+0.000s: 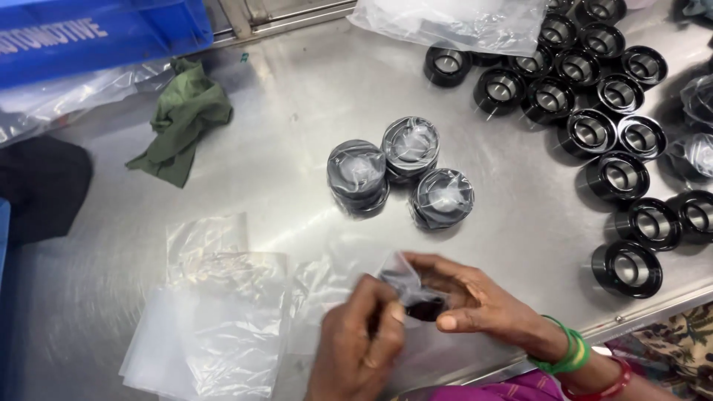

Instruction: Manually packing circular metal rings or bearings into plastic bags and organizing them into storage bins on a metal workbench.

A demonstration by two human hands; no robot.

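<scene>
Black ring [425, 306] in clear bag [401, 276], both hands gripping.

A crumpled green cloth [182, 119] lies far left on the steel desk [297, 96], near a blue crate [96, 33]. Three wrapped black rings [401, 178] sit mid-desk. Bare black rings [594, 111] crowd the far right.

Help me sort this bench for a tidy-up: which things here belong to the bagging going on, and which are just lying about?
In use:
left hand and right hand, both on a black ring in a clear bag
three bagged rings
bare black rings
pile of empty bags

Lying about:
green cloth
blue crate
dark cloth
large plastic sheet
</scene>
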